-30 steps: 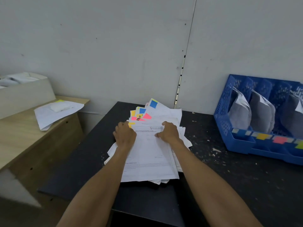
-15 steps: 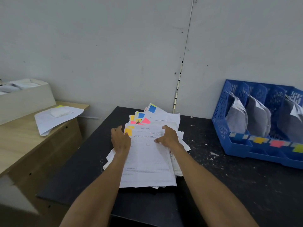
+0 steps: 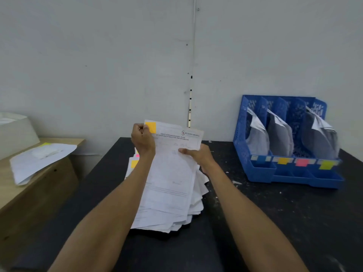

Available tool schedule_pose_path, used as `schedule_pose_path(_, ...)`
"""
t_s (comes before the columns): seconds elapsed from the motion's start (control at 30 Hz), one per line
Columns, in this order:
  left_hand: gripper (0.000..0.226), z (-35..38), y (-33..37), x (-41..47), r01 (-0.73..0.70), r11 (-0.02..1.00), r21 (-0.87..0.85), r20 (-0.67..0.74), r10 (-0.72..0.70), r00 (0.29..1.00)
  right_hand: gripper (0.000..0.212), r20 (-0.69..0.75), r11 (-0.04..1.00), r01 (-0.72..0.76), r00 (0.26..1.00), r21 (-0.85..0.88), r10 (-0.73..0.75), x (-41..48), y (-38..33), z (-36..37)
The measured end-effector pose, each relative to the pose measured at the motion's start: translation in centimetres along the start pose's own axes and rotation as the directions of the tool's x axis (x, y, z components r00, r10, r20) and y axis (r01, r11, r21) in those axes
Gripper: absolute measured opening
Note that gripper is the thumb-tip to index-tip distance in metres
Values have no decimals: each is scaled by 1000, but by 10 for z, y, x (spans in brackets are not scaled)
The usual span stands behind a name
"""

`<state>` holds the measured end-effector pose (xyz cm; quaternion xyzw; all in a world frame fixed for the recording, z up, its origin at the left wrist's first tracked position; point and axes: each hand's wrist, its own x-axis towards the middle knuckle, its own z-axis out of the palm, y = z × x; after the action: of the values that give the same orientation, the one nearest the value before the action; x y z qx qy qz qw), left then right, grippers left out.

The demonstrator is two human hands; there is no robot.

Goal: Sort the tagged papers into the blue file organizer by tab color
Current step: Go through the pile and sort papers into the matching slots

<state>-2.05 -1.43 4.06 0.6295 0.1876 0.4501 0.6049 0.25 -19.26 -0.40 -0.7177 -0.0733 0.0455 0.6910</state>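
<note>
A white printed sheet with an orange tab is lifted off the paper pile on the black table. My left hand pinches its top left corner beside the orange tab. My right hand grips its right edge. The pile's remaining tabs, pink and yellow, peek out behind my left wrist. The blue file organizer stands at the right against the wall, with papers in its slots and blue, orange, pink and yellow labels along its front.
A wooden desk at the left carries loose white sheets and a pale box. The grey wall runs close behind the table. White specks litter the table between the pile and the organizer.
Both hands were flat on the pile, then took hold of the top orange-tabbed sheet and raised it toward the wall. The camera has tilted so the organizer sits more in view.
</note>
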Motion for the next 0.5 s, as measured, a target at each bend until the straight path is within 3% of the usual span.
schedule_pose_path(0.17,11,73,40,-17,14,995,-98,35,-11,999,41,-35,990,65,997,126,-61,-13,-41,-66)
schedule_pose_path(0.33,9,152,85,-72,2,980,-198,155,29,987,29,-269,982,175,951,68,-151,-28,-82,-155)
schedule_pose_path(0.43,35,191,98,-112,-37,976,-215,341,110,934,23,-469,959,274,840,-66,-272,-37,-105,-205)
schedule_pose_path(0.5,53,217,101,-145,-51,979,-196,471,140,871,19,-580,922,313,717,-227,-386,-45,-121,-233)
